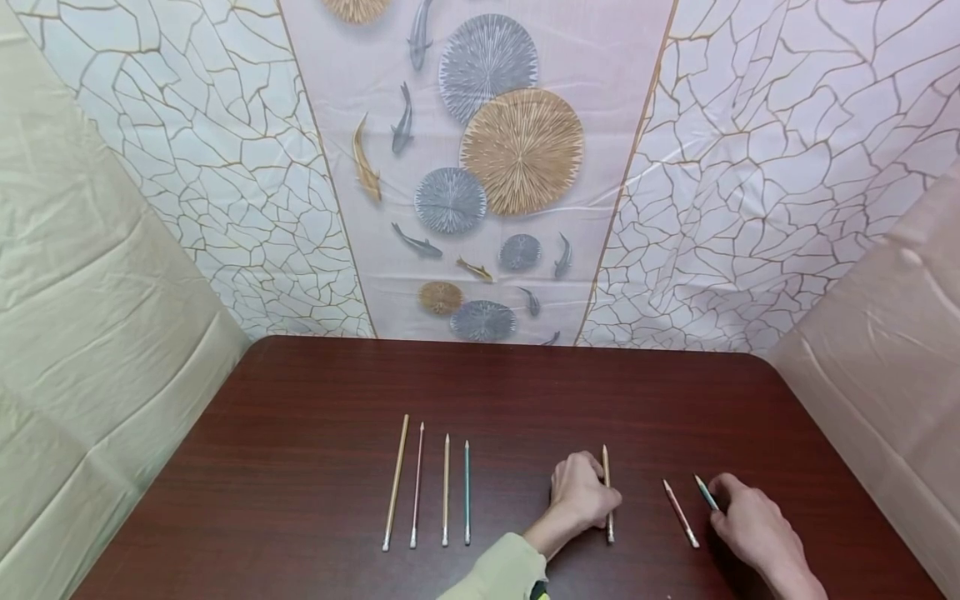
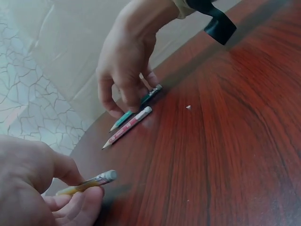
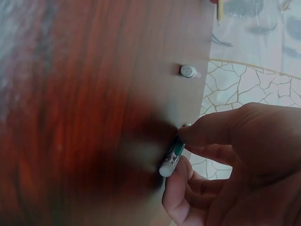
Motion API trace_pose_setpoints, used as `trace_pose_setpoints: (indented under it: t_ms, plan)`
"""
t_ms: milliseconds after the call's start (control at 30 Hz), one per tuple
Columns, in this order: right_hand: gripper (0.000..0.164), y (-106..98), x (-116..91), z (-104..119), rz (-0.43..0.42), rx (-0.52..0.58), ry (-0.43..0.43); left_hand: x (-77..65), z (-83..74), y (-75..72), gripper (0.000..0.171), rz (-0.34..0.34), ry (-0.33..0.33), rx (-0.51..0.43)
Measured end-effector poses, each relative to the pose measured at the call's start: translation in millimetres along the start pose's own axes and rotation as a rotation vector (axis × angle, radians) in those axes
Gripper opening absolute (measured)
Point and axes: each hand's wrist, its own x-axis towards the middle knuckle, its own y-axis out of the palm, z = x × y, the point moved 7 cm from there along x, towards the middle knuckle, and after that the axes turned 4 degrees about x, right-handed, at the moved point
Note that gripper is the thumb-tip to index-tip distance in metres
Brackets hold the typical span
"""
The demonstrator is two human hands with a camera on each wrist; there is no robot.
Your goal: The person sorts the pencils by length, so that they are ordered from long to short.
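My left hand (image 1: 583,492) pinches a yellow pencil (image 1: 606,468) between thumb and fingers. In the left wrist view, that pencil's white eraser end (image 2: 109,175) juts out past the fingertips. Farther right, my right hand (image 1: 759,527) grips a short teal pencil (image 1: 706,492) near its eraser end, shown close up in the right wrist view (image 3: 175,153). Between the two hands a short red pencil (image 1: 680,513) lies slanted on the table, its point away from me and its white eraser toward me.
Left of my hands, several pencils lie side by side on the dark wooden table (image 1: 300,500): a long yellow one (image 1: 396,483), a dark red one (image 1: 417,487), a tan one (image 1: 446,492) and a teal one (image 1: 467,492). Patterned cloth (image 1: 480,250) hangs behind the table.
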Motion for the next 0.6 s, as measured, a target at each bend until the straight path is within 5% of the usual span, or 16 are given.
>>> trace_pose_setpoints:
  t_ms: [267, 600]
  plan:
    - [0.029, 2, 1, 5, 0.004, -0.008, -0.018, -0.7, 10.2, -3.2, 0.031, 0.044, -0.049, -0.156]
    - [0.035, 3, 1, 1, 0.015, 0.020, 0.029, -1.0, 15.2, -10.7, 0.030, 0.064, -0.048, -0.204]
